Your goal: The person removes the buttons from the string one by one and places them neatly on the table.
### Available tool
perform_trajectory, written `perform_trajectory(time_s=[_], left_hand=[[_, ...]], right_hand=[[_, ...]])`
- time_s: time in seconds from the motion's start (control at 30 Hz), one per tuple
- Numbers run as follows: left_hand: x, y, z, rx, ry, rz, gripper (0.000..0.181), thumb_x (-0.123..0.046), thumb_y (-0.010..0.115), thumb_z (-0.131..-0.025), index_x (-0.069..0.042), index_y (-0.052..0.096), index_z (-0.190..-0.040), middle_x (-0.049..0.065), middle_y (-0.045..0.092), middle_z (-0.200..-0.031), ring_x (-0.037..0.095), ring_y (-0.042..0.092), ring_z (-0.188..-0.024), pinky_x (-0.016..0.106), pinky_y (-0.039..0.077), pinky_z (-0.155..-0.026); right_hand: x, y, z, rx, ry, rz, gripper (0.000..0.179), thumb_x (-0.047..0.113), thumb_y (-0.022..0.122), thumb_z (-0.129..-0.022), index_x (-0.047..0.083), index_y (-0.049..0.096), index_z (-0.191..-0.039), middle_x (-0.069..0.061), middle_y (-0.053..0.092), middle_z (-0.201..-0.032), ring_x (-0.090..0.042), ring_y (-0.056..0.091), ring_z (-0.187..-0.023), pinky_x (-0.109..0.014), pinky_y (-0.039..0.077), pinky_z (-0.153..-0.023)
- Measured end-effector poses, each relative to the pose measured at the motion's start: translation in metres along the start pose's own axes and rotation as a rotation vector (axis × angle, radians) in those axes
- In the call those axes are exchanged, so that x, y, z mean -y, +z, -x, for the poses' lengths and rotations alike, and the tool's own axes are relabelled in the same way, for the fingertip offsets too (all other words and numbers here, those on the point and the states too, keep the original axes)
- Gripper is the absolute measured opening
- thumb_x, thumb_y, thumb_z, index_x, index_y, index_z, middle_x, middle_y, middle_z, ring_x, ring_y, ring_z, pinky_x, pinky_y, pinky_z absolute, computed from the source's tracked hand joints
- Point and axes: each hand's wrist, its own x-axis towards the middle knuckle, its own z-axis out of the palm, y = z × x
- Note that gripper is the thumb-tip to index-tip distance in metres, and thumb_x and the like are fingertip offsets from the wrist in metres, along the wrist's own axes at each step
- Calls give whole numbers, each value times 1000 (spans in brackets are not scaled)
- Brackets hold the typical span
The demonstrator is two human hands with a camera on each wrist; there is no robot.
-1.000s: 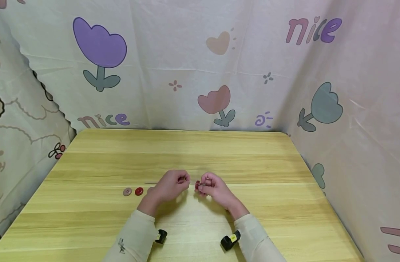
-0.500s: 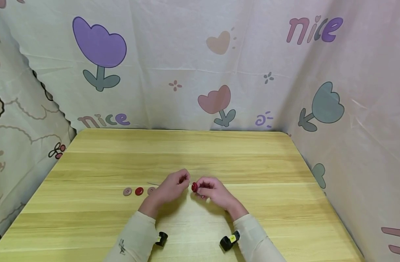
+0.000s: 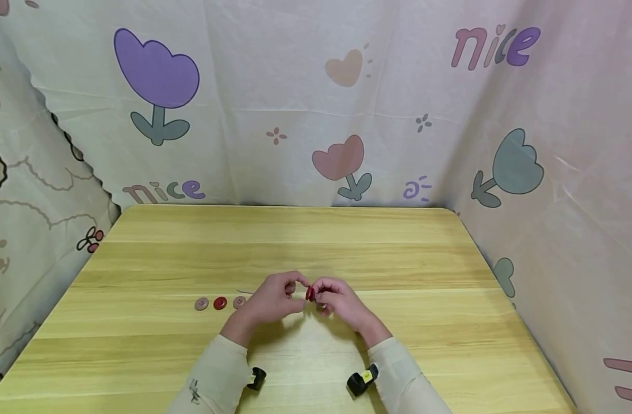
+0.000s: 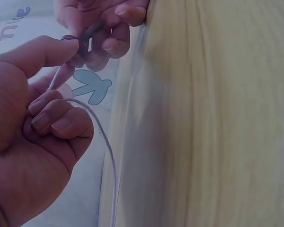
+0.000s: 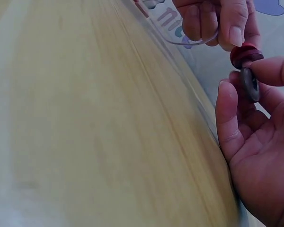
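Observation:
Near the table's middle, my right hand (image 3: 344, 302) pinches a red button (image 3: 310, 294) between thumb and fingers. A dark button (image 5: 250, 85) hangs on edge beside the red one in the right wrist view. My left hand (image 3: 274, 299) faces it, thumb and index finger reaching to either side of the red button. In the left wrist view a thin pale cord (image 4: 106, 142) runs from the buttons through the curled fingers of the left hand and trails down. The cord's far end shows on the table left of that hand in the head view.
Left of the hands lie a pinkish-brown button (image 3: 201, 303), a red button (image 3: 219, 303) and another pinkish-brown button (image 3: 239, 302) in a row. The wooden table (image 3: 398, 247) meets a patterned cloth (image 3: 274, 69) at the back and sides.
My left hand has moved right and spread its thumb and index finger about the red button. The right hand has turned the button slightly. The cord's end has slid right.

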Motion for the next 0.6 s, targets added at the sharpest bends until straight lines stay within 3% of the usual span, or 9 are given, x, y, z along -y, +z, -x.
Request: perform_trajectory(time_s=[0.2,0.4,0.6], left_hand=[[2,0,0,-28,36,-33,25,-8,80,-83,-15,69,-104,-6,28,-59,9,26,-51,24,27,-50],[2,0,1,-37,17,-23,24,-6,79,-82,-14,67,-101,-5,28,-60,10,26,-51,25,26,-50],[1,-1,3,-39,4,-25,24,-9,80,-83,-14,67,-101,-4,29,-61,11,27,-52,25,27,-51]], right_hand=[[-3,-1,0,25,-20,-15,12,4,55,-98,-6,61,-98,-25,59,-95,-25,54,-82,-34,51,-65],[-4,-2,1,40,-40,-12,12,4,55,-98,-7,62,-99,-34,55,-95,-24,54,-81,-33,50,-66],[-3,-2,1,41,-33,-13,14,3,55,-97,-10,61,-98,-33,55,-92,-24,53,-80,-32,50,-67]])
